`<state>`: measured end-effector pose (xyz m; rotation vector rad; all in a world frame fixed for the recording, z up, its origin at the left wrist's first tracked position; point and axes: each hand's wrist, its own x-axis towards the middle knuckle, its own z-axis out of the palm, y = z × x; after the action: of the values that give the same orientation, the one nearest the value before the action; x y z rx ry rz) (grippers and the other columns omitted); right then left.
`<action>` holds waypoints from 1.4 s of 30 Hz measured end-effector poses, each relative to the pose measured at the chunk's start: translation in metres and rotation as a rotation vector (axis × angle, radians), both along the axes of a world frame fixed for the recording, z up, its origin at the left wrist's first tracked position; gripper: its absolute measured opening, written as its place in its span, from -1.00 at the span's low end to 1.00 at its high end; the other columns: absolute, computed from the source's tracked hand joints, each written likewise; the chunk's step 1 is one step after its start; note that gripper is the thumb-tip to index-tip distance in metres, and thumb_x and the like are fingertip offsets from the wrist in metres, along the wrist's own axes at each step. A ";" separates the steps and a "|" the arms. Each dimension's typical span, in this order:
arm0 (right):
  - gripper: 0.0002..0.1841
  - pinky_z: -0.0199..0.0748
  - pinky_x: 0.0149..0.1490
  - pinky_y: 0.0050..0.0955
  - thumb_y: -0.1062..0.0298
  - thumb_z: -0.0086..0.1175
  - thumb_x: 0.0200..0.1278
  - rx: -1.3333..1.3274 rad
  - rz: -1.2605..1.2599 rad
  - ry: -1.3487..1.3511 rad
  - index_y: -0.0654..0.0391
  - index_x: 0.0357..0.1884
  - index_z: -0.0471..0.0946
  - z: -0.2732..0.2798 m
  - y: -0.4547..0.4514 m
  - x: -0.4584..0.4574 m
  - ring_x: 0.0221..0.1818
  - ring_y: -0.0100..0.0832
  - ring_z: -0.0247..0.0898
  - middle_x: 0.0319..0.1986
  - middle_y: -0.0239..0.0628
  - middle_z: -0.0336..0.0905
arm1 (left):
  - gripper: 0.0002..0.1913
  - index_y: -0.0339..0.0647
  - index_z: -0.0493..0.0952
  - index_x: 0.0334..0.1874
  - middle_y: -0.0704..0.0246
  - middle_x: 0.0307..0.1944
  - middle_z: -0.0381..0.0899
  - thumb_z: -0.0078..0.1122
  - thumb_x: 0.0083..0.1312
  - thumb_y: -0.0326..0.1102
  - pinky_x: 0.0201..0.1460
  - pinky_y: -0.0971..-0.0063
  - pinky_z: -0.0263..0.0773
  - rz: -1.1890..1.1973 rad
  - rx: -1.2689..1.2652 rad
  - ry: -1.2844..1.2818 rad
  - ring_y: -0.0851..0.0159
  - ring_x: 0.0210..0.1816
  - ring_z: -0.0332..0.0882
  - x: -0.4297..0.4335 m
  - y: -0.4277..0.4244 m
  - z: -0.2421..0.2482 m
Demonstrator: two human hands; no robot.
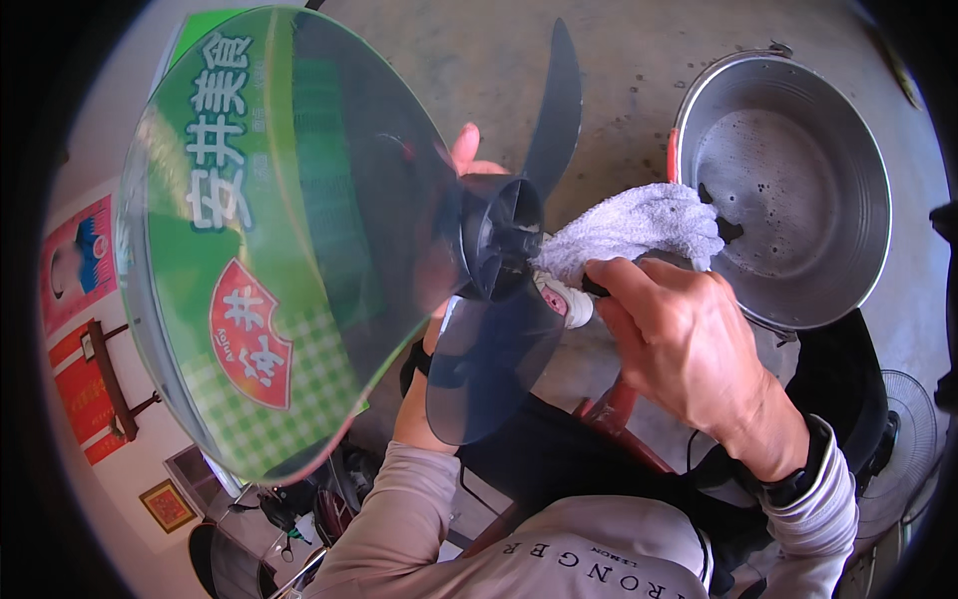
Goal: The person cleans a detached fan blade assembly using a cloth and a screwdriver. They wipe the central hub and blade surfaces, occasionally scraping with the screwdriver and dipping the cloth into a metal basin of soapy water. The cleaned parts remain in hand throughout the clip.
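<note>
A translucent dark plastic fan blade assembly point(500, 224) is raised in front of me, one large blade close to the camera at left. My left hand point(465, 153) holds it from behind; the fingers show above the hub and the palm is mostly hidden by a blade. My right hand point(666, 322) grips the handle of a tool, largely covered by my fingers, along with a whitish terry cloth point(636, 221). The cloth reaches from the fan hub to the rim side of a metal pot.
The large metal pot point(771, 187) with sudsy water stands on the concrete floor at right. A standing fan's wire guard point(902, 449) is at lower right. Behind the large blade is a green printed panel point(202, 37). Red stool parts point(629, 419) show beneath my arms.
</note>
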<state>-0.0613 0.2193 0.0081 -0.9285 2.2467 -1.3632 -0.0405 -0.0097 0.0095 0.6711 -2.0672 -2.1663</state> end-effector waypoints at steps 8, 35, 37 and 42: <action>-0.77 0.61 -0.22 -0.26 0.55 0.14 0.22 -0.095 -0.152 -0.497 0.34 -0.08 0.63 -0.018 -0.017 0.004 -0.43 -0.20 0.69 -0.46 0.02 0.69 | -0.64 -0.01 0.51 -0.38 0.66 -0.48 0.43 0.12 0.52 0.06 -0.39 0.70 0.31 0.018 1.046 -0.213 0.63 -0.45 0.40 0.015 -0.027 -0.025; -0.74 0.55 -0.38 -0.19 0.52 0.04 0.20 -0.325 0.187 -0.361 0.30 -0.08 0.60 -0.046 -0.024 -0.019 -0.50 -0.18 0.62 -0.49 0.00 0.65 | -0.63 -0.16 0.30 -0.09 0.54 -0.41 0.44 0.10 0.53 0.01 -0.27 0.55 0.37 -0.085 0.329 0.005 0.50 -0.46 0.39 -0.010 -0.008 -0.036; -0.71 0.56 -0.37 -0.16 0.50 0.08 0.18 -0.221 0.097 -0.014 0.27 -0.03 0.56 -0.045 -0.027 -0.006 -0.46 -0.12 0.63 -0.48 0.03 0.63 | -0.62 -0.20 0.30 -0.04 0.52 -0.39 0.45 0.10 0.54 0.01 -0.25 0.55 0.38 -0.115 0.281 -0.007 0.49 -0.44 0.40 0.010 -0.002 -0.037; -0.67 0.64 -0.21 -0.04 0.40 0.03 0.30 0.209 0.000 0.272 0.19 0.10 0.48 -0.029 -0.031 0.024 -0.34 0.11 0.65 -0.35 0.06 0.62 | -0.57 -0.28 0.29 0.09 0.50 -0.32 0.48 0.09 0.54 -0.02 -0.18 0.56 0.41 -0.172 0.190 -0.078 0.49 -0.39 0.43 0.048 0.021 -0.036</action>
<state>-0.0372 0.1878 -0.0210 -1.0931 2.5289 -1.0276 0.0071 0.0112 -0.0269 0.6253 -2.0429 -2.4942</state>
